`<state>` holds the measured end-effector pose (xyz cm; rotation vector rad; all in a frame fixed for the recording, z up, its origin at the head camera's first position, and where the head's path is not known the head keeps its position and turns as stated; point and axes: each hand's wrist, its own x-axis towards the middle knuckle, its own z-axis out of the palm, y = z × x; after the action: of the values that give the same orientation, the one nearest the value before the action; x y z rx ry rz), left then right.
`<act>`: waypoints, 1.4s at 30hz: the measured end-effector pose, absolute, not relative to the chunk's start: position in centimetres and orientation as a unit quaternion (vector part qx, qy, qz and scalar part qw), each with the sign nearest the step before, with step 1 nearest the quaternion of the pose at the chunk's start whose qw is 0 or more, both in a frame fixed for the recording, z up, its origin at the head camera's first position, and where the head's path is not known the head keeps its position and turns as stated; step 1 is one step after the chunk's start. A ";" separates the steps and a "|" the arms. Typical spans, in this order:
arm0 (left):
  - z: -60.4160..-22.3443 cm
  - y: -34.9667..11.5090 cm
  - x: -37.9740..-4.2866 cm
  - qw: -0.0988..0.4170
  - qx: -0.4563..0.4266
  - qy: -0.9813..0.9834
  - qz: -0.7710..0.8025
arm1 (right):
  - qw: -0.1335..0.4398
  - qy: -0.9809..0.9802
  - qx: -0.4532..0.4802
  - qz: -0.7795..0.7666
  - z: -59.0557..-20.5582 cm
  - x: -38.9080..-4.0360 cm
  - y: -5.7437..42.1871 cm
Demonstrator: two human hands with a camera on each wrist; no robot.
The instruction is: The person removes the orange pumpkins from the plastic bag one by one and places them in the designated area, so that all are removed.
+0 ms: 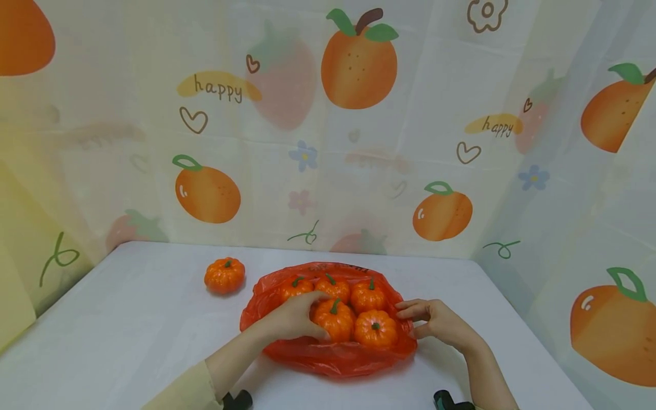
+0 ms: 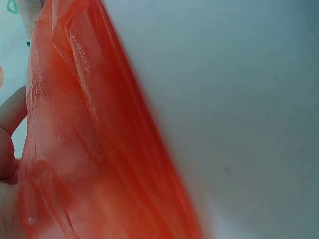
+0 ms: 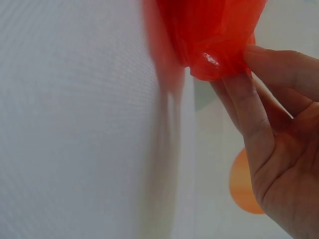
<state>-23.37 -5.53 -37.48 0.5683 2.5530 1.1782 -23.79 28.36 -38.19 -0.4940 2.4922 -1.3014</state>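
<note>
A red plastic bag lies spread wide in the middle of the table, with several small orange pumpkins inside it. My left hand reaches over the bag's left side and grips the front-left pumpkin between thumb and fingers. At the right rim, my right hand pinches the bag's edge. The right wrist view shows thumb and fingertips of that hand on the red plastic. In the left wrist view the bag's side covers most of the left hand.
Another small orange pumpkin sits on the white table, behind and left of the bag. A fruit-patterned curtain hangs along the table's back and sides.
</note>
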 end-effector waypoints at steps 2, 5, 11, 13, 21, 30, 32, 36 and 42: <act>-37.5 -5.7 -23.4 0.133 0.192 0.883 0.408 | 0.143 0.864 -0.173 -0.451 -38.2 -23.8 28.3; -37.4 -5.9 -23.5 0.127 0.182 0.885 0.409 | 0.144 0.864 -0.172 -0.452 -38.2 -23.8 28.4; -37.0 -6.4 -23.8 0.113 0.163 0.889 0.414 | 0.143 0.865 -0.170 -0.450 -38.3 -23.8 28.4; -37.0 -6.5 -23.9 0.108 0.160 0.888 0.417 | 0.142 0.865 -0.170 -0.450 -38.3 -23.8 28.4; -36.3 -7.0 -24.0 0.084 0.145 0.890 0.423 | 0.143 0.865 -0.166 -0.452 -38.3 -23.9 28.3; -35.7 -7.8 -24.4 0.061 0.133 0.886 0.439 | 0.142 0.867 -0.169 -0.447 -38.2 -23.9 28.3; -35.5 -8.1 -24.5 0.053 0.135 0.884 0.444 | 0.143 0.867 -0.169 -0.446 -38.2 -23.9 28.3; -34.9 -8.8 -24.7 0.046 0.131 0.882 0.451 | 0.144 0.867 -0.167 -0.447 -38.3 -23.9 28.2; -33.9 -10.1 -24.9 0.042 0.126 0.882 0.451 | 0.146 0.865 -0.167 -0.450 -38.3 -23.9 28.3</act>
<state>-24.87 -10.11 -33.95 0.3857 2.7015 1.3813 -23.89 28.28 -38.28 -0.4801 2.4917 -1.2949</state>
